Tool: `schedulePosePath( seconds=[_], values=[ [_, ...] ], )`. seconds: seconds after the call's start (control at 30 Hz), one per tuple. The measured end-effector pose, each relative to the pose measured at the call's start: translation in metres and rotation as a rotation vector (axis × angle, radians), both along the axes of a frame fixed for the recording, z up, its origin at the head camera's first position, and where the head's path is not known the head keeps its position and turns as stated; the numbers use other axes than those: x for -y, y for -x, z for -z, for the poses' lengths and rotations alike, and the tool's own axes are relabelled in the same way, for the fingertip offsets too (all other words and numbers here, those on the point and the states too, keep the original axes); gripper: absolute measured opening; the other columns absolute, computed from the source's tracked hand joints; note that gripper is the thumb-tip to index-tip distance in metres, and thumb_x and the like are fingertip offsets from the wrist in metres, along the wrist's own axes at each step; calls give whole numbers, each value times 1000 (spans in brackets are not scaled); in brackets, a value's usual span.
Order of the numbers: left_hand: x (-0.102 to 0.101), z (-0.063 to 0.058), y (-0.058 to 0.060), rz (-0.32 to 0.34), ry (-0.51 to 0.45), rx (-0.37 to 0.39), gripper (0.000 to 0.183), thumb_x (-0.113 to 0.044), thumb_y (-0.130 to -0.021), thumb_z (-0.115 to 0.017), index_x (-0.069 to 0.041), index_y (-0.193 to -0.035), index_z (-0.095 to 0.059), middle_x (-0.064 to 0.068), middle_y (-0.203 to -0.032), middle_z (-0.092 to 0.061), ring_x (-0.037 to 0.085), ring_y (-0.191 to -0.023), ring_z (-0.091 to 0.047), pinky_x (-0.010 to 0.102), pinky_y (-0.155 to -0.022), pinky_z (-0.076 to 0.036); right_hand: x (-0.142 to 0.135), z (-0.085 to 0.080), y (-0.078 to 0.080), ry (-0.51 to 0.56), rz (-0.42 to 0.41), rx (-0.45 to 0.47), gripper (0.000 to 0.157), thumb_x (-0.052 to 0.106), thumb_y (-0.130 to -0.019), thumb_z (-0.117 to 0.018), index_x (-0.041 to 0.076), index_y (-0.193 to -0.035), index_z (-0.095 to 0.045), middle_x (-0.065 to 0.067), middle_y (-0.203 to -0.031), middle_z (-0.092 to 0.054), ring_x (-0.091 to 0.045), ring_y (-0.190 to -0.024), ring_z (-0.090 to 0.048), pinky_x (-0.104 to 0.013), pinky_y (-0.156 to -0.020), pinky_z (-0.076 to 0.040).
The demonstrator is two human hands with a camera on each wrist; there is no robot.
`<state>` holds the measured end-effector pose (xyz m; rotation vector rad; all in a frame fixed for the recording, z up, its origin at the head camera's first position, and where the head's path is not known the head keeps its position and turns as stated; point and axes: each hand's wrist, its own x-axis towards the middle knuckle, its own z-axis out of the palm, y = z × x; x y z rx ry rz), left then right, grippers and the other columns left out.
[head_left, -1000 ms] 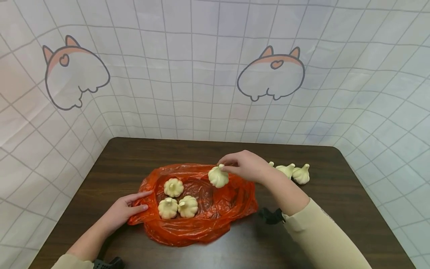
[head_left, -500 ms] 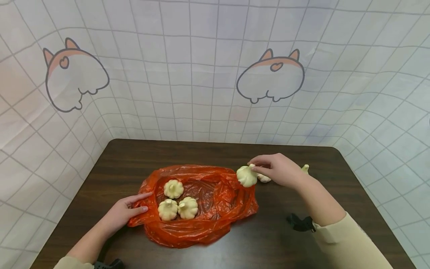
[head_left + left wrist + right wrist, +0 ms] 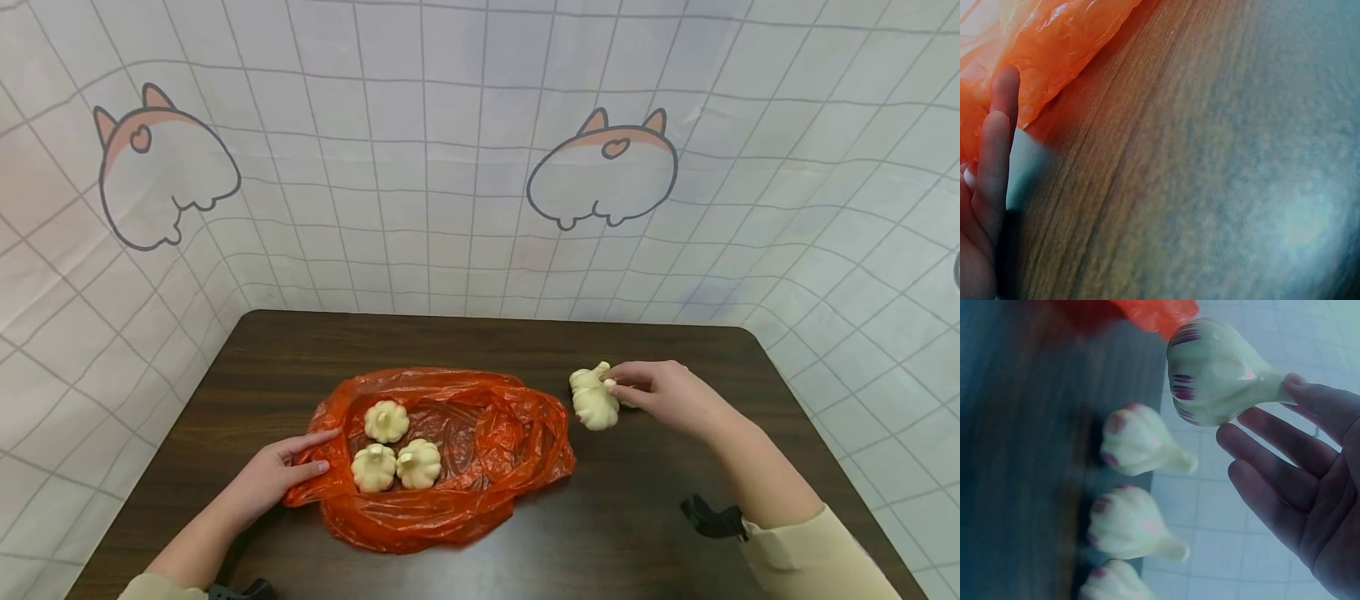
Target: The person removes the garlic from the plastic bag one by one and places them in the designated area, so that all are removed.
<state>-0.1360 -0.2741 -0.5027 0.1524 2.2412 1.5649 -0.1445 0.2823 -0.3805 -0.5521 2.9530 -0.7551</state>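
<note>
My right hand [image 3: 663, 398] pinches a garlic bulb [image 3: 596, 408] by its stem between thumb and fingers. In the right wrist view this bulb [image 3: 1213, 375] shows purple streaks, and the other fingers stay spread beneath it. It hangs close beside further bulbs on the table [image 3: 480, 342]. To the left lies a spread orange-red plastic bag [image 3: 420, 521] with three bulbs inside, one of them the upper bulb [image 3: 387, 422]. My left hand [image 3: 258, 479] rests against the bag's left edge, thumb and index finger apart on the plastic. Straight fingers [image 3: 994, 156] lie along it in the left wrist view.
Several bulbs stand in a row at the table's right, such as the nearer bulb [image 3: 1144, 440] and the one beyond it [image 3: 1135, 522]. A white grid-patterned curtain [image 3: 450, 167] rises behind the dark wood table and along both sides.
My right hand has carried the pinched garlic bulb from over the bag rightward, off the bag, to beside the other bulbs. The left hand and the bag have stayed in place.
</note>
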Motion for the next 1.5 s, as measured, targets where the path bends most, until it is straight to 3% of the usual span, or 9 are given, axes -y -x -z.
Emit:
schedulePosePath(
  seconds=[0.13,0.2,0.6,1.0,1.5],
  values=[
    [0,0,0,-2,4,-1,59,-31,-94,-69,-10,-146,-51,30,-146,-42,18,-100,-67,32,-78,-57,-6,12,1,-3,-23,-11,19,26,-95,-68,18,-112,-73,5,-101,-73,-15,-93,-68,-47,-87,-51],
    [0,0,0,3,5,-5,59,-31,-94,-69,-9,-146,-50,30,-146,-42,17,-100,-67,32,-78,-57,-8,19,2,-5,-40,-22,16,23,-95,-69,18,-110,-73,6,-98,-73,-14,-90,-67,-41,-80,-53],
    [0,3,1,-8,24,-11,58,-31,-94,-69,-12,-146,-52,29,-146,-43,20,-103,-65,31,-80,-57,-16,53,12,-13,-101,-69,9,19,-93,-70,17,-101,-75,12,-88,-69,-4,-78,-60,-32,-72,-51],
    [0,2,1,-9,20,-9,58,-31,-94,-69,-11,-146,-52,29,-145,-43,19,-101,-66,31,-79,-57,-14,61,14,-6,-62,-69,9,22,-95,-69,19,-101,-74,10,-89,-70,-8,-81,-63,-38,-76,-53],
    [-1,3,1,-12,30,-18,58,-32,-93,-70,-12,-145,-52,28,-146,-44,18,-104,-64,30,-80,-56,-13,58,11,32,-57,28,27,17,-93,-70,6,-117,-69,-4,-100,-73,-23,-90,-69,-48,-81,-54]
  ],
)
